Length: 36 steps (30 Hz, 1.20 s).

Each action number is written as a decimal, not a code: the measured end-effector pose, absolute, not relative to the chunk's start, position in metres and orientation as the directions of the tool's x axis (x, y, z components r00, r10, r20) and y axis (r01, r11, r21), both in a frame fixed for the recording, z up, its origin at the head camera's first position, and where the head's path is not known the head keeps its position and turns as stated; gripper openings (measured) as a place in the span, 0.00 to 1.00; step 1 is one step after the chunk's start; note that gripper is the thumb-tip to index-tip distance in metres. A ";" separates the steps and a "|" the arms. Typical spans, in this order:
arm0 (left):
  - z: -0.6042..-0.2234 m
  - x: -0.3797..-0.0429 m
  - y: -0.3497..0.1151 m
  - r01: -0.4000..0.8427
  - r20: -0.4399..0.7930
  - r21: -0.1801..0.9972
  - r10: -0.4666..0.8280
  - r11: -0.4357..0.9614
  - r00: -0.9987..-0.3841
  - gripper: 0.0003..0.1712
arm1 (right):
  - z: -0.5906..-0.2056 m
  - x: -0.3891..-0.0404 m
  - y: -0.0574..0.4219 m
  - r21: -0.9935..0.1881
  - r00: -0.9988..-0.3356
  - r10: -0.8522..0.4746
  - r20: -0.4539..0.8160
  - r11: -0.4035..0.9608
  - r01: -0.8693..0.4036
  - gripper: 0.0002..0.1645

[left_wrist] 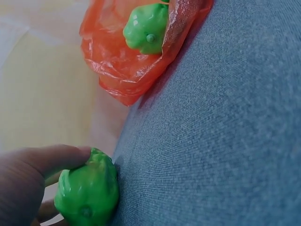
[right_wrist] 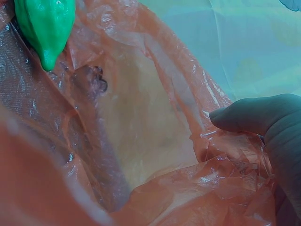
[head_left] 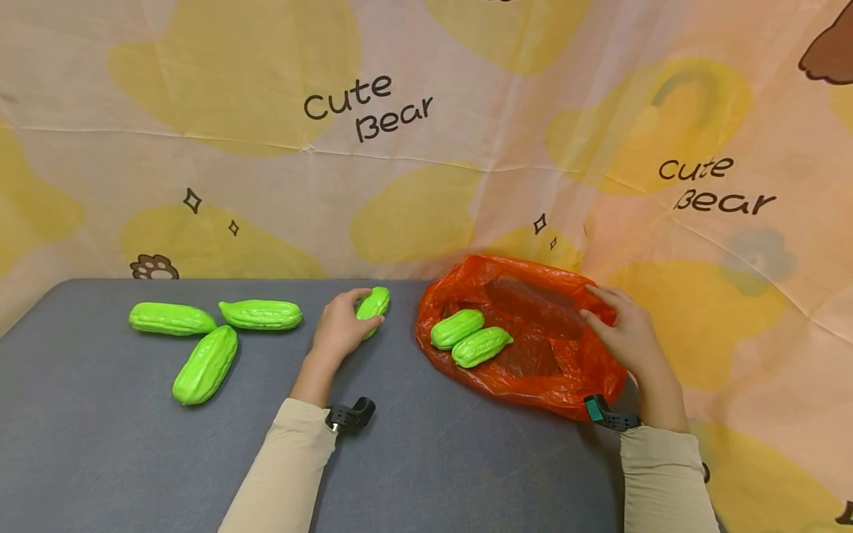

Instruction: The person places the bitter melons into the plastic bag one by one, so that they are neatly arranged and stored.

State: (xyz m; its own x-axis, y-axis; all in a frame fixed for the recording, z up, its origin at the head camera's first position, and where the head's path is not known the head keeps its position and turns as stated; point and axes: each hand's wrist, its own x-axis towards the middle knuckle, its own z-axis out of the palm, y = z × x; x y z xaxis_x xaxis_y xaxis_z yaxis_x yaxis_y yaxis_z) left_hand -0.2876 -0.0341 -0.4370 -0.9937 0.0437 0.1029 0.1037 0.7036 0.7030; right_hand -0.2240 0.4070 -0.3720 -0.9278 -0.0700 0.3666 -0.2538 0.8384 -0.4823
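Observation:
My left hand (head_left: 340, 326) grips a bright green bitter melon (head_left: 375, 305) between thumb and fingers near the table's back edge. In the left wrist view this bitter melon (left_wrist: 89, 190) touches the table surface. To its right, a red plastic bag (head_left: 533, 389) lies with its mouth spread wide. Two bitter melons, one behind (head_left: 457, 329) and one in front (head_left: 483, 347), lie side by side in the bag's left part. At the bag's right rim my right hand (head_left: 629, 333) pinches the thin plastic, thumb on the inner side; some fingers are hidden.
On the left of the grey table (head_left: 426, 459) lie three more bitter melons: one at far left (head_left: 172, 318), one beside it (head_left: 261, 314), one nearer the front (head_left: 206, 366). A patterned cloth (head_left: 266, 192) hangs behind the table and along its right side.

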 end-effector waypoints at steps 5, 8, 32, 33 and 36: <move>-0.435 -0.285 -0.032 0.101 0.110 0.692 0.033 0.715 -0.993 0.34 | -0.372 -0.224 0.406 -0.479 -0.926 -0.071 0.371 0.839 -0.256 0.28; -0.436 -0.285 -0.032 0.106 0.120 0.689 0.032 0.717 -0.992 0.33 | -0.372 -0.223 0.407 -0.473 -0.925 -0.073 0.372 0.843 -0.257 0.28; -0.431 -0.285 -0.027 0.149 0.178 0.722 0.026 0.675 -0.984 0.29 | -0.371 -0.224 0.407 -0.484 -0.932 -0.071 0.356 0.839 -0.249 0.29; -0.430 -0.284 -0.027 0.154 0.184 0.724 0.027 0.672 -0.983 0.29 | -0.371 -0.224 0.407 -0.482 -0.932 -0.072 0.356 0.840 -0.249 0.29; -0.429 -0.284 -0.025 0.169 0.202 0.732 0.027 0.660 -0.979 0.29 | -0.371 -0.224 0.407 -0.480 -0.932 -0.073 0.356 0.841 -0.249 0.29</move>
